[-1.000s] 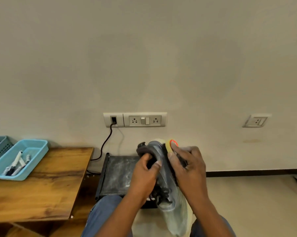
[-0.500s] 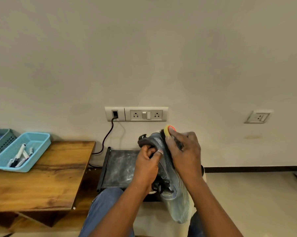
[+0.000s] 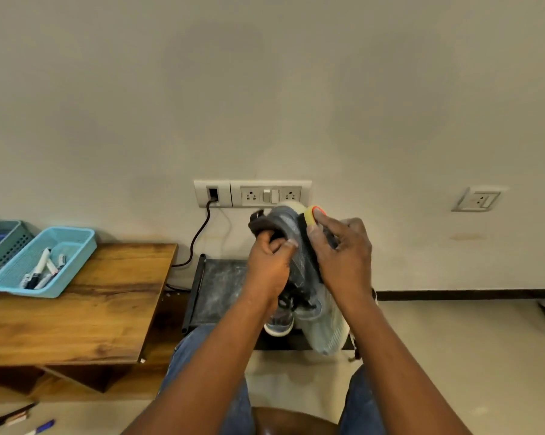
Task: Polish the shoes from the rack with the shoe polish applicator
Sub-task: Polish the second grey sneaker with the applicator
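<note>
Both forearms bare to the lower frame edge, no sleeves showing. Left hand and right hand bare: no gloves, rings, or watch in view. Faded blue denim jeans on both legs, paler worn patches on the left thigh; the right leg shows beside it.

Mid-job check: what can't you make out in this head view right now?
- Applicator: the right hand covers all but its yellow and orange end, so contact with the shoe can't be confirmed.
- Shoe's opening: hidden by the left hand.
- Second shoe on the rack: mostly hidden behind the left forearm.
- Items in the blue tray: too small to identify.
</note>
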